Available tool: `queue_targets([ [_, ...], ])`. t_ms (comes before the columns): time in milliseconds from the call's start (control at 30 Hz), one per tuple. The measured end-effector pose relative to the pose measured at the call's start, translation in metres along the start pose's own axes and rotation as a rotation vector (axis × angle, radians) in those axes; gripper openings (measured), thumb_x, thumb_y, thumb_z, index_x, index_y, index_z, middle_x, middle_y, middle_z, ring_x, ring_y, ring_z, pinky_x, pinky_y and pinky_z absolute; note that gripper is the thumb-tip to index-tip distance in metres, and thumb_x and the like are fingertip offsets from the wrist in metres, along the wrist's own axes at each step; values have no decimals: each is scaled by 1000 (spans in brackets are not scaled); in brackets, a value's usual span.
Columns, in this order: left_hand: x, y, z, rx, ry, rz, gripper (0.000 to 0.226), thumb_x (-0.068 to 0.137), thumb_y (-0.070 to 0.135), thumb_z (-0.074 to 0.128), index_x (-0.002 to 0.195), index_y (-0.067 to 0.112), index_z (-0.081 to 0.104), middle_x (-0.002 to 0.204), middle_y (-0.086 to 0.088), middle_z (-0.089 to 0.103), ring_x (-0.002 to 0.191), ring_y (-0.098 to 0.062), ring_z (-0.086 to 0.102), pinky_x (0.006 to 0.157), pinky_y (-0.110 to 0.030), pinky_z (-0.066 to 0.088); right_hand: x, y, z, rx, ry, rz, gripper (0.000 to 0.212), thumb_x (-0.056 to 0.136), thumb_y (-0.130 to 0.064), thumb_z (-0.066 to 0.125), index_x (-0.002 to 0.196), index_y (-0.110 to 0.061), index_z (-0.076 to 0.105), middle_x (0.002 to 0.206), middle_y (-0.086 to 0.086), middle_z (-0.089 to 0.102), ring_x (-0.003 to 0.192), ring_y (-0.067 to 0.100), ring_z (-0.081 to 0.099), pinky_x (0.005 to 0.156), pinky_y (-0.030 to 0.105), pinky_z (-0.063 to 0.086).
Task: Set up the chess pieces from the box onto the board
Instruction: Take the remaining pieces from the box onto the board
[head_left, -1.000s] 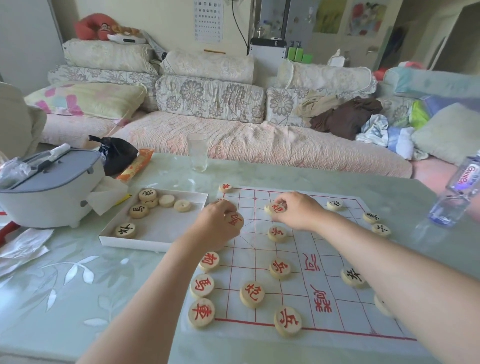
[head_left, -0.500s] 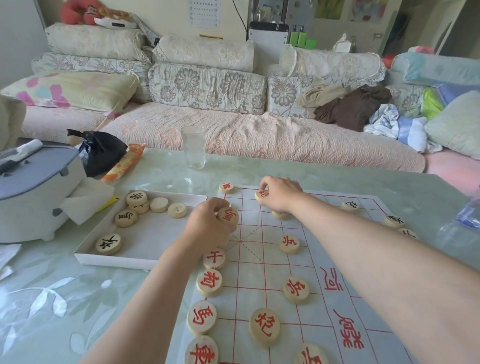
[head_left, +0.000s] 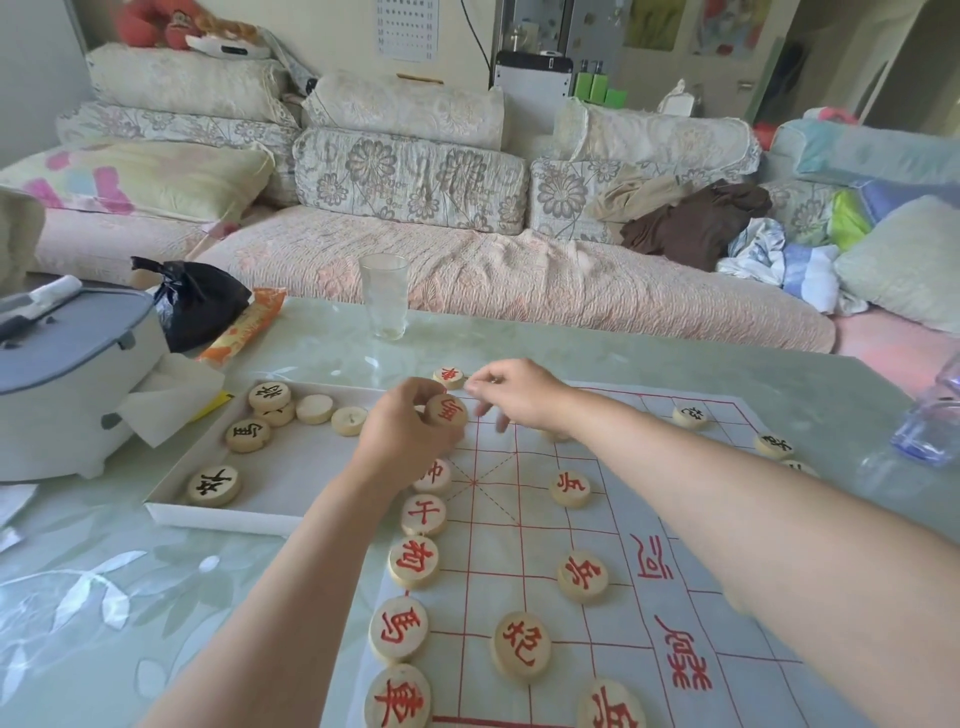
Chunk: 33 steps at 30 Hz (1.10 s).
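Left hand (head_left: 410, 436) pinches red piece (head_left: 445, 410) over far-left edge of board (head_left: 519, 519). Right hand (head_left: 514, 395) at its 2 o'clock, fingers half-curled, blurred, can't tell if holding anything. Box (head_left: 291, 467) at board's 9 o'clock

Bare forearms (head_left: 727, 509), left hand (head_left: 405, 441), right hand (head_left: 519, 395) — both bare

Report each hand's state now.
Left hand: grips a red-lettered piece.
Right hand: blurred, cannot tell whether it holds anything.

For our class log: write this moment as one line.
left hand: holds red piece | right hand: at far board edge, grip unclear | box: pieces inside
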<state>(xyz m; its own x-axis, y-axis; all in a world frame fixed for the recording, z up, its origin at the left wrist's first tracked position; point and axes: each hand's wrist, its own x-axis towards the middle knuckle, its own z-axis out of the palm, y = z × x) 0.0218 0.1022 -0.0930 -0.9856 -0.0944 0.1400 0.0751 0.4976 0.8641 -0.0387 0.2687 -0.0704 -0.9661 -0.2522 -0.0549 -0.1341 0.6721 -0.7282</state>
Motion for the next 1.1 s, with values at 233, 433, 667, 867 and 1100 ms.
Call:
queue_targets([
  [233, -7, 5, -8, -197, -37, -19, 44, 75, 21, 81, 116, 26, 64, 98, 9, 68, 68, 0, 64, 54, -10, 46, -12, -16, 5, 330, -109, 22, 17, 92, -17, 69, 107, -18, 62, 79, 0, 67, 58, 15, 58, 47, 23, 40],
  [433, -2, -5, -18, -494, -108, -181, 38, 81, 15, 75, 118, 14, 65, 82, -6, 72, 63, -12, 62, 54, -18, 47, -16, -24, 7, 314, -161, -72, 25, 89, -2, 68, 110, -14, 66, 87, 3, 67, 69, 15, 63, 54, 23, 47],
  [667, 8, -7, -18, -293, 2, -152, 35, 89, 32, 66, 120, 17, 62, 99, 1, 73, 81, -12, 67, 73, -28, 55, 2, -31, 3, 123, -89, -130, 31, 80, -14, 81, 109, -15, 70, 101, 3, 72, 69, 7, 61, 53, 18, 47],
  [867, 11, -33, -23, 584, 17, 65, 43, 94, 42, 49, 135, 30, 48, 136, -1, 51, 126, -26, 38, 102, -38, 34, 47, 0, -2, -164, 167, 48, 51, 77, -36, 81, 122, -22, 61, 118, -2, 62, 104, 17, 61, 94, 33, 50],
  [1100, 9, -45, -25, 672, -107, 11, 56, 93, 56, 42, 140, 26, 41, 139, -7, 42, 132, -29, 26, 104, -41, 33, 65, 6, 28, -228, 141, 102, 28, 79, -35, 80, 96, -22, 62, 102, -5, 60, 97, 15, 57, 77, 24, 39],
])
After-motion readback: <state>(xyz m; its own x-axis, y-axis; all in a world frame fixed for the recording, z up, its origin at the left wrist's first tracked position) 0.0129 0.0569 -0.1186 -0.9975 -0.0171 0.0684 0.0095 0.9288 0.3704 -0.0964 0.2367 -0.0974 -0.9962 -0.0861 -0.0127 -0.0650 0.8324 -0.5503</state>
